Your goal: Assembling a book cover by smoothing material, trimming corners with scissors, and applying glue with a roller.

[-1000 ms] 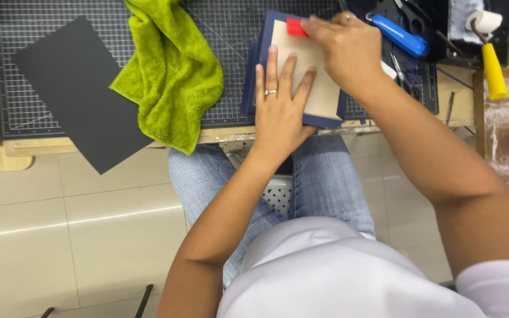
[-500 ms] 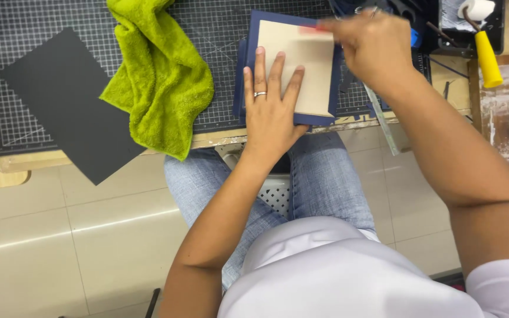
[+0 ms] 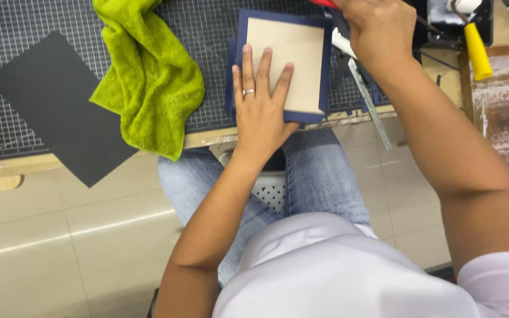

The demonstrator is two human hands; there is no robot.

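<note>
On the cutting mat (image 3: 25,35), in the head view, a tan board (image 3: 287,65) lies on a navy sheet (image 3: 240,65) whose edges frame it on the left, top and right. Board and sheet sit at the mat's near edge, just right of a green towel (image 3: 148,82) that is bunched on the mat and droops over its front edge. The left hand (image 3: 260,106) lies flat on the board's lower left part, palm down, fingers straight and slightly spread, holding nothing but pressing on the board; a ring shows on one finger. The right hand (image 3: 378,29) is at the board's upper right corner, curled shut around a red tool (image 3: 325,3), of which only a sliver shows at the top edge; what kind of tool it is cannot be told. A metal ruler (image 3: 369,103) slants down from under the right forearm, right of the board, past the mat's edge. A dark grey sheet (image 3: 60,106) lies well left of the board, beyond the towel, overhanging the mat's front. A yellow handle (image 3: 477,50) stands right of the right hand, well apart from the board.
</note>
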